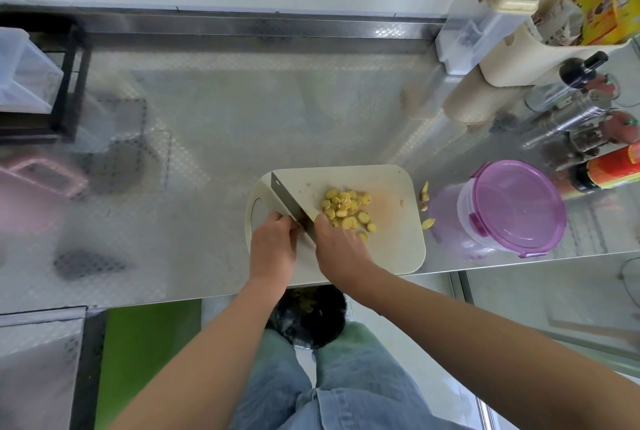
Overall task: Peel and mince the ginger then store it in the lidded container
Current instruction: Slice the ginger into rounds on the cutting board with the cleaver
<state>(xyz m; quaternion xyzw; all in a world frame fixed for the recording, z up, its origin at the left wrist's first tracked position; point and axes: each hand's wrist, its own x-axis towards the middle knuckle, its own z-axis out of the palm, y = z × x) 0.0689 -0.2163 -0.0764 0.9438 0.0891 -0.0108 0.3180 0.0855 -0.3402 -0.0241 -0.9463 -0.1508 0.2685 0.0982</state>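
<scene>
Right hand (pixel 341 249) curls tight round the handle end of the cleaver (pixel 285 197); left hand (pixel 273 246) has fingers curled against the blade, grip unclear. Ginger slices (pixel 346 208) lie piled on the cutting board (pixel 391 249) beside the blade, purple-lidded container (pixel 512 208) just right of it; red bottle (pixel 609 170) label unreadable

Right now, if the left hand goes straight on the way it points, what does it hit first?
Most likely the cleaver: the left hand points up-right, its fingers at or near the blade. The ginger slices lie just beyond.
</scene>
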